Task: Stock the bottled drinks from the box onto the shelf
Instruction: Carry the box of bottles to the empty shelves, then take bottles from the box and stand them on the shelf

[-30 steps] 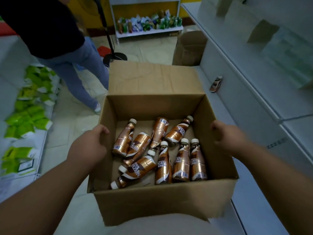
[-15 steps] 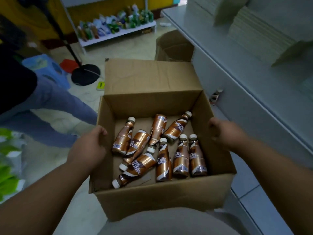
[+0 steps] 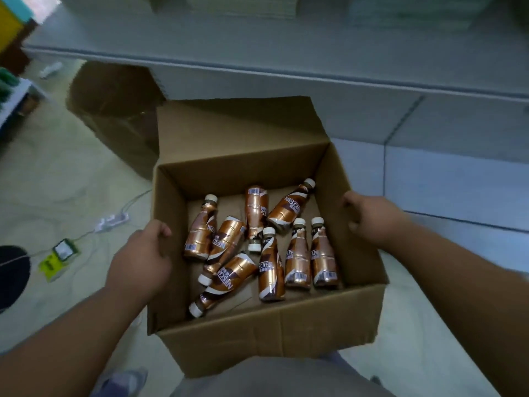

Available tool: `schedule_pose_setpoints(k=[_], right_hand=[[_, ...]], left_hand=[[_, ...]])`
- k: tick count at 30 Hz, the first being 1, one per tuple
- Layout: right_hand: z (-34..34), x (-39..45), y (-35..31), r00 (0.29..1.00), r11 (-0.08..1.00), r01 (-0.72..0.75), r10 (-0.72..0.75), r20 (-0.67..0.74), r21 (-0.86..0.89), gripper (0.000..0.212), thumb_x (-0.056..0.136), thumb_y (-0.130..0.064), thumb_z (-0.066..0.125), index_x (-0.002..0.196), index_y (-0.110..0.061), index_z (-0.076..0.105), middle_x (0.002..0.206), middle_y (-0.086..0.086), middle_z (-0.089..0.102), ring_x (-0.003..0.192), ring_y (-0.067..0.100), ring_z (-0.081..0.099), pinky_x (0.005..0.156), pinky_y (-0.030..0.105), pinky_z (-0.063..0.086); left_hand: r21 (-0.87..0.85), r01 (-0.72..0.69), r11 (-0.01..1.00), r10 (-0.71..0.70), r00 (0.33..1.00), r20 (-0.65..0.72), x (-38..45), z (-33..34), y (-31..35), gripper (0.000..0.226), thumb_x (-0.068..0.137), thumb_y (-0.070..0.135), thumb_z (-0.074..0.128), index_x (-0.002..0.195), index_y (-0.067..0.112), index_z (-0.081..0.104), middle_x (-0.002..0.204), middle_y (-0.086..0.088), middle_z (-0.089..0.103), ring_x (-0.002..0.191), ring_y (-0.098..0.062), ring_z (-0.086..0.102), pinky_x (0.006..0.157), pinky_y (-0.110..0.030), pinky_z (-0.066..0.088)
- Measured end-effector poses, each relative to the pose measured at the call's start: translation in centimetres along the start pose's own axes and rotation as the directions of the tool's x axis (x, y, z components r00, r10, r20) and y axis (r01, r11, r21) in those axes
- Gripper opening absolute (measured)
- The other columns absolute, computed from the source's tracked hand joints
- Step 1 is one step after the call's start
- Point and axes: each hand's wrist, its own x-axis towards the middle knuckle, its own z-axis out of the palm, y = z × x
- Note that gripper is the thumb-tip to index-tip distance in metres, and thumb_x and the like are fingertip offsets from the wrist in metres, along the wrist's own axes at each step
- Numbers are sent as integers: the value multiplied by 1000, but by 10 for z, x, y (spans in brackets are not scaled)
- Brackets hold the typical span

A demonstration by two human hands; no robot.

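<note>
I carry an open cardboard box (image 3: 266,336) in front of me, its far flap folded outward. My left hand (image 3: 140,259) grips the box's left wall and my right hand (image 3: 372,219) grips its right wall. Several copper-brown bottled coffee drinks (image 3: 269,267) with white caps lie loose on the box floor, some side by side, some crossed over each other. The pale grey shelf (image 3: 286,41) runs across the top of the view, beyond the box. A lower shelf board (image 3: 446,181) lies to the right of the box.
A second brown cardboard box (image 3: 114,110) stands on the floor at the far left of mine. A white power strip with cable (image 3: 111,220) and a yellow-green packet (image 3: 58,255) lie on the tiled floor to the left. A black round base (image 3: 13,275) shows at the left edge.
My view has swung right toward the grey shelf, with the box carried along. The other person and the far product rack have left the view. Both hands keep the same hold.
</note>
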Motion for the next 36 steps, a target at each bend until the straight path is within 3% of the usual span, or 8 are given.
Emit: schedule_pose_setpoints(k=[8,11,15,19,24,26,29,36], right_hand=[[49,-110,109,919,915,-379,390,-60,142,52,82,-16,62,129,-29,44,110,12,64,100,33,61,78,36,51],[66,-163,136,853,845,-497,518,-68,199,48,81,-12,58,126,-24,47,102,12,64,94,34,61,67,32,45],[105,-209,157,746,719,-621,665,-48,312,46,79,-8,55,122,-21,49,94,11,62,82,32,58,63,33,43],[152,-224,160,616,567,-727,788,3,387,47,82,-11,54,127,-22,47,103,15,63,92,36,60,66,32,40],[233,-211,139,383,279,-839,913,142,467,48,86,-15,55,132,-23,42,111,18,60,98,38,58,71,39,44],[274,-198,130,314,194,-852,933,179,486,56,87,-14,55,139,-25,38,118,19,59,103,39,58,77,43,48],[346,-171,125,246,106,-856,944,218,506,61,87,-14,57,143,-28,35,122,18,59,107,38,57,82,44,49],[532,-84,137,187,25,-854,947,262,520,57,87,-10,58,138,-25,39,116,19,60,103,39,58,78,42,47]], left_hand=[[79,-360,930,343,924,169,7,70,104,42,76,3,58,107,30,48,91,-8,61,68,-28,59,57,-35,48],[113,-504,856,467,849,249,6,91,147,42,78,5,58,108,31,46,96,-9,62,68,-27,59,55,-32,45],[102,-665,740,605,725,330,7,124,199,40,79,3,58,108,28,47,104,-8,60,79,-31,62,67,-40,55],[138,-778,612,676,606,419,23,169,230,38,83,3,58,114,23,49,109,-12,60,81,-28,61,64,-36,50],[110,-894,434,713,415,565,61,244,248,37,88,6,55,120,24,48,110,-10,58,75,-18,58,53,-31,46],[114,-919,377,714,367,597,75,280,247,38,86,8,55,118,26,47,111,-11,57,80,-24,60,62,-36,51],[113,-937,329,726,328,605,92,343,232,40,82,6,57,114,28,47,114,-11,55,88,-27,60,70,-39,51],[92,-926,367,674,333,659,146,514,163,43,87,6,56,118,34,44,110,-4,49,82,-22,58,64,-43,57]])
